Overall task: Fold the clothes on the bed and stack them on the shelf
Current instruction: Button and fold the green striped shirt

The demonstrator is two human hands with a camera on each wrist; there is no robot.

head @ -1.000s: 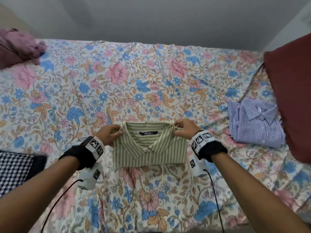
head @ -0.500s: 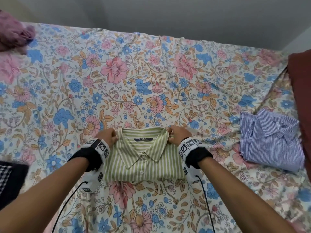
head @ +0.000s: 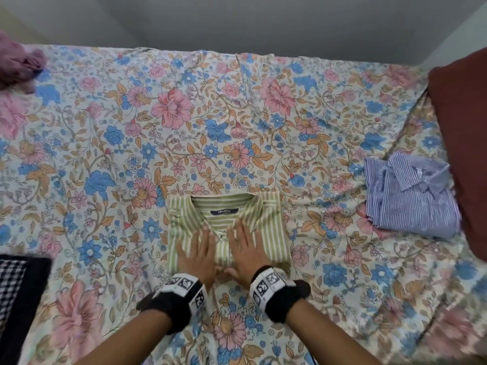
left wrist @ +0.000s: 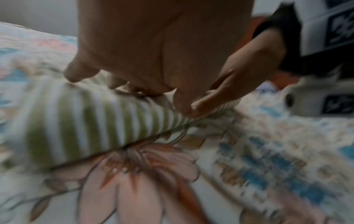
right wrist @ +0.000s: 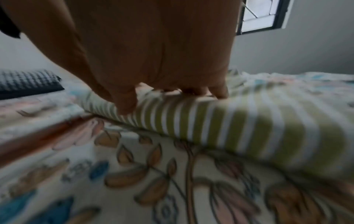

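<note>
Folded green striped shirt [head: 266, 219] collar pointing away, left hand [head: 196, 255] and right hand [head: 247, 252] pressing flat

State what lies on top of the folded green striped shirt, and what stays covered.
Both hands, left hand and right hand, press flat on the green striped shirt. They cover its lower front; its underside on the floral bedsheet is unseen.

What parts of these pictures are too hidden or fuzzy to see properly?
- Lower front of the green striped shirt, head view: covered by the left hand and right hand.
- Label wording, head view: too small to read.
- Checked cloth, head view: cut off by the left edge.
- Pink cloth, head view: partly cut off.
- Shelf: in no view.
- Both wrist views: motion-blurred.
</note>
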